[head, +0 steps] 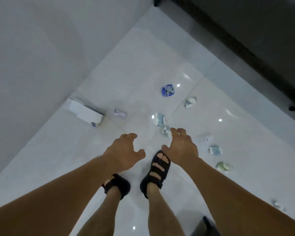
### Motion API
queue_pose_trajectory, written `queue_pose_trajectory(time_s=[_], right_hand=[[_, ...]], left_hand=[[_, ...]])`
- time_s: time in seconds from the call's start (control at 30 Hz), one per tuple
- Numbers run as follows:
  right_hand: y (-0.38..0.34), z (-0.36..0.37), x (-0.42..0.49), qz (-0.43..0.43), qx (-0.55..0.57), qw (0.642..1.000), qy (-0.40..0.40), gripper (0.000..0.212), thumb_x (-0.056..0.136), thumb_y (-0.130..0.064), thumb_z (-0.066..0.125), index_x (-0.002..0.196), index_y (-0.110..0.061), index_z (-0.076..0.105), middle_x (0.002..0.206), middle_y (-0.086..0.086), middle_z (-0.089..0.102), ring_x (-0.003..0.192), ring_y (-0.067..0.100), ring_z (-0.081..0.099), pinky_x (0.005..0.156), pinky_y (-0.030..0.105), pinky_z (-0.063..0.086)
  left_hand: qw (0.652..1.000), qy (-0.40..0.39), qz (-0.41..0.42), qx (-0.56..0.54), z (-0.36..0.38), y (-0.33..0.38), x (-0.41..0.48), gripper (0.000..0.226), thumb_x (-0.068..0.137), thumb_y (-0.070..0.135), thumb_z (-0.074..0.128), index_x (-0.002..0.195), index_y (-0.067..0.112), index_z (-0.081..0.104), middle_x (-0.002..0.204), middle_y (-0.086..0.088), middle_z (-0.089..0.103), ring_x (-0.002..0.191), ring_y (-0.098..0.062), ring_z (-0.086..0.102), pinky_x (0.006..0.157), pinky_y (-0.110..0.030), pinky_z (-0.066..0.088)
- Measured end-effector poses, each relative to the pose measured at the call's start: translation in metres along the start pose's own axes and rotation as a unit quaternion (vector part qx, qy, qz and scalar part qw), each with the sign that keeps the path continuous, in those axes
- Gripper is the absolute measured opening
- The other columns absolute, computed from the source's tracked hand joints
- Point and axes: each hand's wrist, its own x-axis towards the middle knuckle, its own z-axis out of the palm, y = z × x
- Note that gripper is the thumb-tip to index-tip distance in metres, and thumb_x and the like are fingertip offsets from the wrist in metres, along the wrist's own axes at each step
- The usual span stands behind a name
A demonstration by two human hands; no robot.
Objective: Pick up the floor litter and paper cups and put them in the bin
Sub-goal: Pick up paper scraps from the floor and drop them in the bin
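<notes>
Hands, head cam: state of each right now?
Left hand: open, fingers loosely curled, holding nothing.
Right hand: open, holding nothing, fingertips near a crumpled paper.

Nothing is legible: print on the blue wrapper [168,90] well beyond the right hand [180,147], and on the crumpled papers [159,119] near it, is blurred.

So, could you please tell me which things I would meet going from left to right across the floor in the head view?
white box → pale lilac wrapper → blue wrapper → white crumpled paper → greenish crumpled paper. Pieces whose places overlap sideways are left out.
</notes>
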Motion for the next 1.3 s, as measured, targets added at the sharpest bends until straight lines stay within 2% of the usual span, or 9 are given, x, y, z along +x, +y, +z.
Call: queue_pose_trajectory(time_s=[0.27,0.4,0.63,0.77,0.9,1.03,1.17,1.23,1.3], right_hand=[[0.062,0.155,0.196,0.037,-0.041,0.998,0.005,0.073,0.085,-0.043,0.063,0.144,-0.023,0.024,0.142,0.004,0.028,0.116,0.029,0.045,0.078,0.037,0.038],[0.082,0.197,0.227,0.023,0.007,0.997,0.08,0.061,0.083,-0.037,0.067,0.134,-0.017,0.04,0.129,0.008,0.036,0.103,0.031,0.052,0.07,0.034,0.039],[0.04,0.188,0.165,-0.133,0.059,0.986,0.087,0.067,0.077,-0.047,0.071,0.133,-0.022,0.045,0.117,-0.001,0.055,0.094,0.019,0.061,0.069,0.028,0.045],[0.002,0.153,0.131,-0.205,0.169,0.96,0.089,0.067,0.071,-0.056,0.06,0.13,-0.03,0.043,0.11,-0.01,0.056,0.085,0.007,0.06,0.07,0.019,0.045],[-0.003,0.134,0.136,-0.231,0.184,0.953,0.064,0.079,0.068,-0.057,0.075,0.135,-0.032,0.042,0.115,-0.019,0.048,0.088,-0.002,0.052,0.074,0.008,0.038],[0.019,0.131,0.181,-0.226,0.032,0.967,0.116,0.098,0.068,-0.059,0.078,0.147,-0.028,0.03,0.145,0.0,0.037,0.128,0.018,0.037,0.1,0.033,0.041],[0.037,0.14,0.247,-0.164,-0.172,0.966,0.099,0.1,0.078,-0.051,0.072,0.153,-0.035,0.007,0.158,0.005,0.005,0.143,0.029,0.012,0.106,0.047,0.037],[0.038,0.153,0.265,-0.166,-0.203,0.962,0.074,0.089,0.08,-0.035,0.072,0.151,-0.033,0.017,0.157,0.008,0.009,0.139,0.032,0.018,0.102,0.047,0.043],[0.034,0.164,0.267,-0.17,-0.156,0.969,0.087,0.071,0.079,-0.022,0.071,0.143,-0.024,0.041,0.149,0.013,0.029,0.124,0.036,0.034,0.093,0.048,0.049]], left_hand=[[0.996,-0.008,-0.018,-0.088,0.111,-0.079,0.209,0.07,0.086,0.052,0.057,0.146,0.026,0.03,0.149,0.002,0.036,0.131,-0.019,0.041,0.105,-0.032,0.036],[0.993,0.005,-0.034,-0.113,0.143,-0.099,0.248,0.066,0.085,0.051,0.059,0.143,0.026,0.037,0.143,0.001,0.043,0.126,-0.019,0.047,0.104,-0.036,0.039],[0.969,-0.014,-0.018,-0.246,0.134,-0.074,0.222,0.07,0.082,0.052,0.062,0.142,0.03,0.034,0.13,0.01,0.048,0.11,-0.01,0.051,0.077,-0.019,0.042],[0.943,-0.041,0.025,-0.33,0.103,-0.06,0.201,0.052,0.08,0.04,0.068,0.128,0.029,0.05,0.117,0.009,0.062,0.101,-0.009,0.064,0.086,-0.028,0.054],[0.94,-0.026,0.035,-0.337,0.087,-0.062,0.198,0.043,0.08,0.035,0.07,0.119,0.03,0.054,0.108,0.009,0.064,0.097,-0.011,0.065,0.085,-0.032,0.055],[0.974,0.015,0.002,-0.228,0.094,-0.089,0.214,0.049,0.085,0.035,0.066,0.128,0.028,0.044,0.099,0.01,0.056,0.084,-0.005,0.057,0.062,-0.01,0.041],[0.992,0.018,-0.047,-0.116,0.103,-0.133,0.23,0.056,0.083,0.041,0.064,0.131,0.025,0.042,0.104,0.006,0.053,0.09,-0.012,0.054,0.074,-0.023,0.04],[0.993,0.033,-0.065,-0.097,0.103,-0.155,0.236,0.058,0.079,0.043,0.065,0.13,0.024,0.044,0.108,0.005,0.05,0.094,-0.014,0.052,0.078,-0.025,0.039],[0.99,0.045,-0.077,-0.108,0.098,-0.17,0.236,0.059,0.077,0.043,0.067,0.129,0.026,0.045,0.111,0.005,0.046,0.096,-0.014,0.051,0.079,-0.026,0.04]])
